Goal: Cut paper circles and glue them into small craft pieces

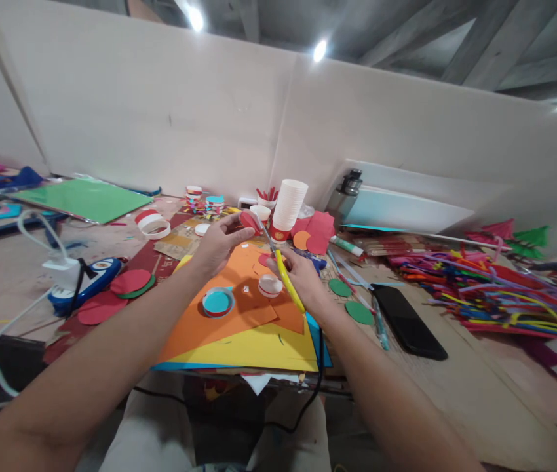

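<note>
My left hand [219, 246] pinches a red paper disc [249, 221] above the orange paper [229, 275]. Scissors with yellow handles [288, 282] are gripped in my right hand [303, 275], their blades pointing up and left close to the disc's edge. Whether the blades touch the paper I cannot tell. Below my hands, a short cup ring with a blue inside [218, 302] and a white cup piece [270, 286] rest on the orange sheet. A yellow sheet [259, 351] lies partly under it.
Stacked white paper cups [290, 203] stand behind my hands. Red discs [131, 282] lie left, green discs [358, 313] right. A black phone [409, 321] and many coloured pipe cleaners [460, 282] are farther right. A blue device [84, 285] with a white cable sits left.
</note>
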Demonstrator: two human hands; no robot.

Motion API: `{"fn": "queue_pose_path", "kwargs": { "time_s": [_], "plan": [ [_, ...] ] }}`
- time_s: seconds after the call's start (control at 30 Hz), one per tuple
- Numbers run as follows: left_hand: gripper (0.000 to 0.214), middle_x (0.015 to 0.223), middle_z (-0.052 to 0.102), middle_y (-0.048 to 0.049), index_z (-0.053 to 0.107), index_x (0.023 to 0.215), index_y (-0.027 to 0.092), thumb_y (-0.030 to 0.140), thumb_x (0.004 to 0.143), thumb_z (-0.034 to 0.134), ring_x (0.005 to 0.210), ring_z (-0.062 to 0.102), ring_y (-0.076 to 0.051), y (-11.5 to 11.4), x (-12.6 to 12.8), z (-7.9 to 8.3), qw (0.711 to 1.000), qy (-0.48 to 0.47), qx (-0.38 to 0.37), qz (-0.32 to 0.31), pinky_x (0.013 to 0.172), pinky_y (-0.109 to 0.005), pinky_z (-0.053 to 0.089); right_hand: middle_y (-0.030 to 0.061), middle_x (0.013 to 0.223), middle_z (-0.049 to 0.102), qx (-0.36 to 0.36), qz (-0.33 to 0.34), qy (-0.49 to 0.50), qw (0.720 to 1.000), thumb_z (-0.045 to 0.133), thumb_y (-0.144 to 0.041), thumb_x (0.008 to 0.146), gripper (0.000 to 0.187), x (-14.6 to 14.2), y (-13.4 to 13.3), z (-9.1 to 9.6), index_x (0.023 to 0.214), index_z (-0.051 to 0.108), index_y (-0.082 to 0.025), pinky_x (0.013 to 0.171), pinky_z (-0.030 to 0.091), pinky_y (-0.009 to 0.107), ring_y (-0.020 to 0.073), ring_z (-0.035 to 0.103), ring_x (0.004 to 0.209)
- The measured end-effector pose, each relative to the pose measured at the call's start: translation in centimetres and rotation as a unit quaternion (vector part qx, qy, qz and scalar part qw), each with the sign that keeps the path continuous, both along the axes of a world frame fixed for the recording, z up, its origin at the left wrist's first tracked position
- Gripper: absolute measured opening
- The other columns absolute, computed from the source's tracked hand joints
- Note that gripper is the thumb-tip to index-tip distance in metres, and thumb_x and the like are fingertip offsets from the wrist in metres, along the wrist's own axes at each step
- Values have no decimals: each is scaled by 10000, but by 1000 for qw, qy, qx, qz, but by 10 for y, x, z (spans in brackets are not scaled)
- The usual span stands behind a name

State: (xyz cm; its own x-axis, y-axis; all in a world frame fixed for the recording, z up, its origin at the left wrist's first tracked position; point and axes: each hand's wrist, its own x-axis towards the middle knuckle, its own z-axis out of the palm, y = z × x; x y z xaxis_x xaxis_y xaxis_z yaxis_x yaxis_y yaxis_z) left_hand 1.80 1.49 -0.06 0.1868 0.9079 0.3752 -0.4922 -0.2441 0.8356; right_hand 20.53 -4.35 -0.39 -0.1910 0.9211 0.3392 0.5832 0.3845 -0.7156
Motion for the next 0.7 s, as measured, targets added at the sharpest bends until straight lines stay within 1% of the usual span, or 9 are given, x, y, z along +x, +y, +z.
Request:
{"fn": "queue_pose_path", "kwargs": {
  "time_s": [0.2,0.3,0.37,0.47,0.6,0.7],
  "plan": [
    [397,1007,733,-66,725,1015,171,253,642,836,948,664,-185,0,-1,-1,1000,-4,3,0,905,-323,493,75,1033,732,20,-17,-8,1000,614,-468,846,426,0,-1,0,1159,688,-189,792,474,330,216,637,840],
    [399,1012,735,-67,722,1032,168,244,656,830,926,671,-174,3,-2,-3,1000,-15,3,-8,894,-314,511,88,1088,733,26,-21,-8,999,612,-425,850,412,0,-1,0,1179,686,-190,822,481,339,231,659,894],
    [405,1009,735,-70,718,1043,166,243,661,828,913,676,-171,5,-4,-5,1000,-21,1,-12,886,-312,525,91,1085,735,29,-23,-11,999,607,-393,851,403,1,-1,0,1190,678,-185,822,484,335,230,666,901],
    [395,1040,731,-80,715,1041,162,254,673,821,935,680,-184,7,-5,-4,1000,-22,2,-17,891,-327,538,89,1061,735,30,-24,-22,999,608,-370,844,405,2,-3,2,1198,659,-181,823,483,331,225,665,894],
    [397,1093,721,-88,714,1056,167,249,681,817,994,675,-199,5,-6,-3,999,-24,15,-23,929,-344,532,103,1172,690,36,-7,-25,999,596,-384,851,447,3,-5,2,1247,600,-176,851,473,333,226,642,963],
    [427,1080,725,-84,710,1076,174,223,668,824,991,674,-188,4,-5,-4,999,-21,15,-25,937,-330,525,107,1152,685,42,-8,-37,998,578,-380,863,439,2,-5,2,1246,589,-166,848,464,331,223,630,953]
  ]
}}
